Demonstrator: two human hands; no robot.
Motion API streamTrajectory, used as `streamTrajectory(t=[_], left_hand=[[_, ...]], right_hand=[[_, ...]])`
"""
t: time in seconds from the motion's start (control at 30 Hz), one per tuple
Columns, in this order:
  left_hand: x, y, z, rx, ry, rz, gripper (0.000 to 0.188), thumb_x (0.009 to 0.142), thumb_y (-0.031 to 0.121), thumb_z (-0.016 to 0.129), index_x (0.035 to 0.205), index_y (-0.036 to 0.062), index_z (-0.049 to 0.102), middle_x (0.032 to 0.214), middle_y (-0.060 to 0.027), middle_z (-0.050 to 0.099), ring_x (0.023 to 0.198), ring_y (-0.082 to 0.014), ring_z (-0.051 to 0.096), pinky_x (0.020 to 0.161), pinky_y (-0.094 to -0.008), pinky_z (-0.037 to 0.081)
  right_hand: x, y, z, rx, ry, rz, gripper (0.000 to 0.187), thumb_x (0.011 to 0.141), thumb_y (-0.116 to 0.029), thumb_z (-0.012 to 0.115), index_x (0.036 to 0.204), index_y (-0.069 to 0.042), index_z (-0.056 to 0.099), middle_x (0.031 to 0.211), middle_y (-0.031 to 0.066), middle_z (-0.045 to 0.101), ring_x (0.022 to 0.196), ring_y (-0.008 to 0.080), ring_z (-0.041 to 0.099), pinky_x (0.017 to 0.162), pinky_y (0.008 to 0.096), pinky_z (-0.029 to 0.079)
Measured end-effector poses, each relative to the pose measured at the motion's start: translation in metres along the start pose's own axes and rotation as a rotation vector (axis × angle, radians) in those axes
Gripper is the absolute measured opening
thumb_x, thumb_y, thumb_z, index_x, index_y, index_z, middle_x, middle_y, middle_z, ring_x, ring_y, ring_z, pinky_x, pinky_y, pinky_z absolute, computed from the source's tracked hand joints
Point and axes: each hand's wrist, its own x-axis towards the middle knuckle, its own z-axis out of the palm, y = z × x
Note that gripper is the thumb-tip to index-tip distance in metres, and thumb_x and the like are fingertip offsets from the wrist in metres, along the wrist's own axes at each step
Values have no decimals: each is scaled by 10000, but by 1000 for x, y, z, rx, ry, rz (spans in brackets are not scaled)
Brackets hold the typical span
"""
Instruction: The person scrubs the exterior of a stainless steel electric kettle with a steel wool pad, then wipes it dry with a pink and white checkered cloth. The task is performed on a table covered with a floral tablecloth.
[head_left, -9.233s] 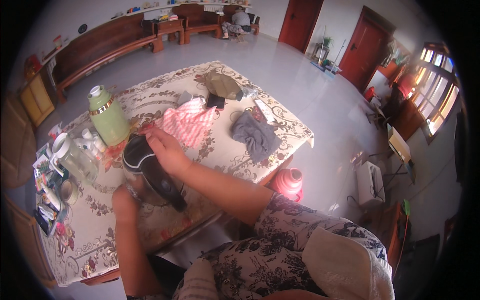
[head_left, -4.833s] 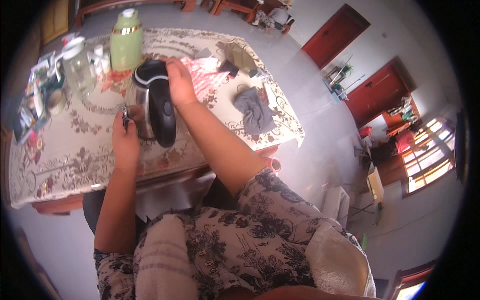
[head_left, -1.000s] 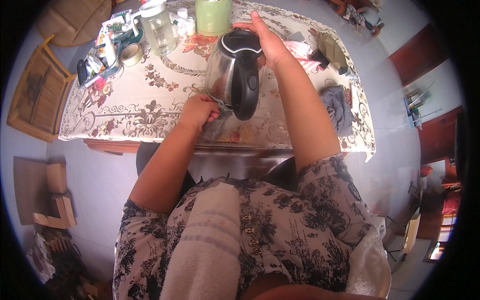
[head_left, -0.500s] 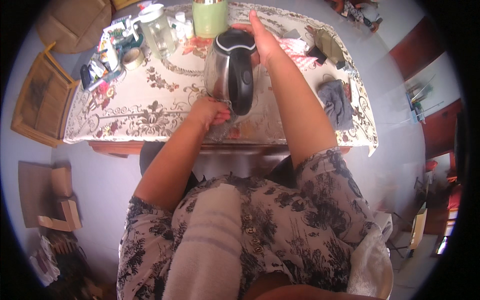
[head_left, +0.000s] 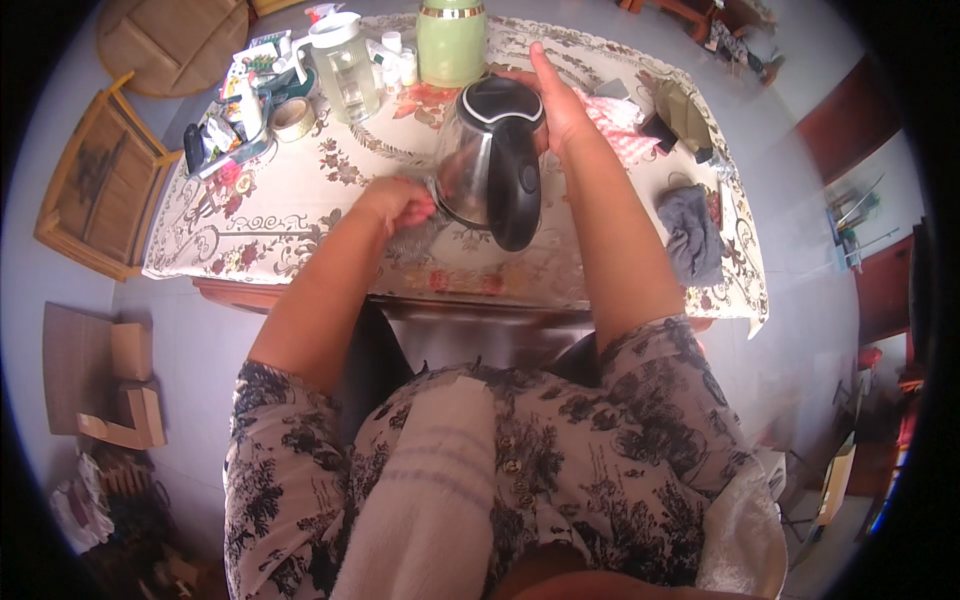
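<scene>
Black-handled electric kettle (head_left: 472,165): over the tabletop's (head_left: 265,212) near middle. Left grip (head_left: 400,202): curled on blurred greyish scrap (head_left: 412,240). Right grip (head_left: 560,112): flat, unclenched, against kettle. Apparent step: rubbing its side; next move calls for steady bracing.

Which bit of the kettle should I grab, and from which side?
I'd grip the kettle by its black handle, probably coming from the side of the person wearing the camera: the long, curved handle sticks out that way, and neither the right hand nor the left hand covers it.
</scene>
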Motion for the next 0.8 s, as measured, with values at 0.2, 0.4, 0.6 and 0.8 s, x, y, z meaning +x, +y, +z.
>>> streamTrajectory(t=[0.2, 0.4, 0.6, 0.8], left_hand=[[50, 33, -5, 163, -5, 43, 68, 850, 110, 643, 898, 82, 603, 780, -16, 640, 719, -123, 631, 669, -272, 567], [23, 17, -14, 52, -202, 25, 112, 870, 80, 629, 974, 66, 589, 848, -21, 637, 790, -128, 638, 727, -275, 557], [-21, -24, 7, 118, -174, 238, 79, 875, 67, 649, 924, 7, 630, 821, -71, 676, 685, -143, 652, 647, -243, 546], [-47, -32, 42, -119, -121, 397, 92, 862, 91, 678, 839, 15, 632, 790, -53, 672, 641, -113, 629, 588, -219, 512]], right_hand=[[3, 2, 5, 34, -21, 15, 829, 839, -738, 465, 1217, -11, 590, 1074, 98, 673, 944, 194, 652, 815, 353, 536], [10, 5, -3, 34, -21, -23, 778, 854, -732, 430, 1186, -53, 616, 1032, 92, 683, 899, 224, 664, 686, 427, 550], [4, 1, 1, 123, -103, 107, 708, 925, -671, 350, 1186, -62, 599, 977, 78, 693, 859, 208, 675, 685, 356, 562], [29, 17, -8, 238, -90, 92, 646, 925, -662, 365, 1088, -100, 638, 894, 66, 696, 705, 215, 670, 565, 381, 547]])
